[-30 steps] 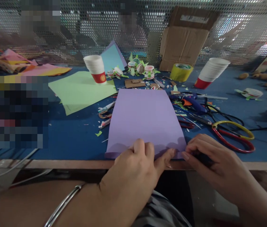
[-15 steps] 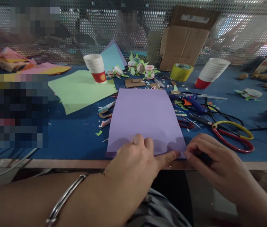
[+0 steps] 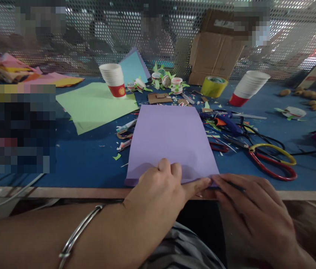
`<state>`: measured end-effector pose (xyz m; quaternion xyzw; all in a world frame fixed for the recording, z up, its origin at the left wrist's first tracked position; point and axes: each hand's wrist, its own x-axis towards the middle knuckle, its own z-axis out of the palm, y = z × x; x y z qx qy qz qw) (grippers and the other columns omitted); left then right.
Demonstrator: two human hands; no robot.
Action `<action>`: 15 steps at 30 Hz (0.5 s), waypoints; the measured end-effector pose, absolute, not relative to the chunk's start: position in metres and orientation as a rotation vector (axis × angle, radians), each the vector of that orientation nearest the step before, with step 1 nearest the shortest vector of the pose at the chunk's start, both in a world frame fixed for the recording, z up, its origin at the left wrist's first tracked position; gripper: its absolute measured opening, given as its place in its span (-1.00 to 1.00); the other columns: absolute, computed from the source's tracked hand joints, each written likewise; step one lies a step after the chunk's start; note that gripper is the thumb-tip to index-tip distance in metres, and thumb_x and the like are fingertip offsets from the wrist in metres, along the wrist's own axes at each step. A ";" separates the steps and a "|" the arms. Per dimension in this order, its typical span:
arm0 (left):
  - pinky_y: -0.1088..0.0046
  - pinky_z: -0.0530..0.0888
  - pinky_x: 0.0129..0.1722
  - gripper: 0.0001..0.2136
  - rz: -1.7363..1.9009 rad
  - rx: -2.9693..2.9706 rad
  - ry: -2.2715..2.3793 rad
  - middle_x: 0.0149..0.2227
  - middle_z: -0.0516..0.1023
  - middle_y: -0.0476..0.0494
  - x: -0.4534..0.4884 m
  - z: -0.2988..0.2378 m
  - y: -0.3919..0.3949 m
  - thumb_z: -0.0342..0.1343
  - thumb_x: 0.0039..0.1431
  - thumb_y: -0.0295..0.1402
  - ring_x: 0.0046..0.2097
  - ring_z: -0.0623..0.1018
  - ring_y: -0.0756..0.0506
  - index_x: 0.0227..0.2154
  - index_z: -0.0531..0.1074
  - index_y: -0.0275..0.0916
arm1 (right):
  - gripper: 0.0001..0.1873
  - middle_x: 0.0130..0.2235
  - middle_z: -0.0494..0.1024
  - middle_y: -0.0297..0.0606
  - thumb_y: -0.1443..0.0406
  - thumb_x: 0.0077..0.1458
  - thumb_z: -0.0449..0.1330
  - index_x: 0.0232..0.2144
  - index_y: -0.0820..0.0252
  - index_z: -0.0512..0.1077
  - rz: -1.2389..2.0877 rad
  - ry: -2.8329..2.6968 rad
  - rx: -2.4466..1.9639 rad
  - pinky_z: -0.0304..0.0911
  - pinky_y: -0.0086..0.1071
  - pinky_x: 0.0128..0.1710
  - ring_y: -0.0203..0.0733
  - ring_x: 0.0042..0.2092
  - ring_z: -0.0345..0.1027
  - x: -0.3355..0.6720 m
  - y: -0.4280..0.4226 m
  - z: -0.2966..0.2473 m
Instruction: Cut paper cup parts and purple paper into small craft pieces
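A sheet of purple paper [image 3: 171,138] lies on the blue table, its near edge turned up in a narrow fold along the table's front. My left hand [image 3: 158,190] presses on this fold; its fingers are curled and the thumb stretches right along the crease. A silver bangle circles that wrist. At the sheet's near right corner, my right hand [image 3: 255,209] has its fingertips on the fold, close to the left thumb. Its thumb sits lower, by the table edge, and the grip is partly hidden.
Right of the sheet lie scissors with red and yellow handles [image 3: 277,175], a blue glue gun [image 3: 229,123] and cords. Behind are stacked paper cups [image 3: 113,80], yellow tape [image 3: 213,87], small green-and-white paper crafts [image 3: 163,80] and a cardboard box [image 3: 213,56]. Green paper [image 3: 90,108] lies left.
My right hand has shifted slightly left and turned flatter, its fingertips now on the fold at the corner. My left hand stays in nearly the same place.
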<state>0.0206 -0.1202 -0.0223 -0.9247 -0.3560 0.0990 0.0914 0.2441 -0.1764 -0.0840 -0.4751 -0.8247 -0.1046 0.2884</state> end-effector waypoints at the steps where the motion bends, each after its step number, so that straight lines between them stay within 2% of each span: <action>1: 0.45 0.20 -0.53 -0.44 0.288 -2.753 -1.060 -0.35 0.38 -0.08 0.019 -0.023 -0.120 0.01 0.37 -0.24 -0.33 0.46 -0.17 0.32 0.02 0.41 | -0.57 0.01 0.47 -0.10 0.48 0.19 0.22 0.11 0.24 0.38 -0.299 -2.199 -1.283 0.27 -0.14 0.00 -0.08 -0.02 0.34 0.244 -0.178 -0.086; 4: 0.37 0.34 -0.42 -0.48 0.182 -2.767 -1.041 -0.27 0.42 -0.08 0.012 -0.029 -0.124 -0.03 0.40 -0.21 -0.27 0.45 -0.16 0.34 0.03 0.36 | -0.58 -0.01 0.47 -0.09 0.45 0.19 0.23 0.11 0.24 0.40 -0.366 -2.186 -1.294 0.29 -0.16 -0.03 -0.07 -0.04 0.36 0.246 -0.180 -0.090; 6: 0.32 0.39 -0.28 -0.50 0.045 -2.752 -1.005 -0.16 0.46 -0.09 0.006 -0.036 -0.130 -0.06 0.42 -0.24 -0.15 0.44 -0.16 0.35 0.07 0.26 | -0.57 -0.02 0.48 -0.10 0.45 0.18 0.25 0.11 0.23 0.41 -0.378 -2.166 -1.285 0.31 -0.17 -0.04 -0.07 -0.05 0.37 0.246 -0.180 -0.093; 9: 0.29 0.35 -0.02 -0.53 -0.170 -2.650 -0.990 0.06 0.45 -0.07 0.001 -0.052 -0.141 -0.05 0.43 -0.28 0.07 0.36 -0.14 0.34 0.16 0.11 | -0.52 -0.01 0.47 -0.11 0.47 0.16 0.25 0.13 0.20 0.40 -0.358 -2.127 -1.284 0.31 -0.16 -0.05 -0.08 -0.05 0.38 0.246 -0.179 -0.098; 11: 0.26 0.25 0.16 -0.53 -0.286 -2.569 -0.993 0.24 0.35 -0.03 0.003 -0.063 -0.148 -0.05 0.43 -0.26 0.22 0.27 -0.15 0.35 0.16 -0.01 | -0.49 0.00 0.47 -0.12 0.47 0.15 0.26 0.15 0.18 0.39 -0.345 -2.112 -1.297 0.31 -0.15 -0.05 -0.08 -0.05 0.37 0.246 -0.179 -0.100; 13: 0.24 0.11 0.31 -0.52 -0.286 -2.559 -0.970 0.41 0.14 0.00 0.009 -0.072 -0.152 -0.09 0.44 -0.27 0.36 0.12 -0.14 0.37 0.11 -0.13 | -0.46 0.00 0.47 -0.11 0.48 0.15 0.26 0.17 0.17 0.37 -0.343 -2.114 -1.295 0.31 -0.13 -0.05 -0.07 -0.05 0.37 0.246 -0.180 -0.101; 15: 0.26 0.03 0.37 -0.51 -0.244 -2.605 -0.929 0.46 0.03 -0.03 0.016 -0.078 -0.153 -0.17 0.46 -0.32 0.43 0.05 -0.11 0.39 0.05 -0.24 | -0.46 -0.01 0.47 -0.10 0.50 0.15 0.25 0.17 0.18 0.36 -0.348 -2.118 -1.283 0.30 -0.12 -0.05 -0.07 -0.04 0.37 0.245 -0.180 -0.100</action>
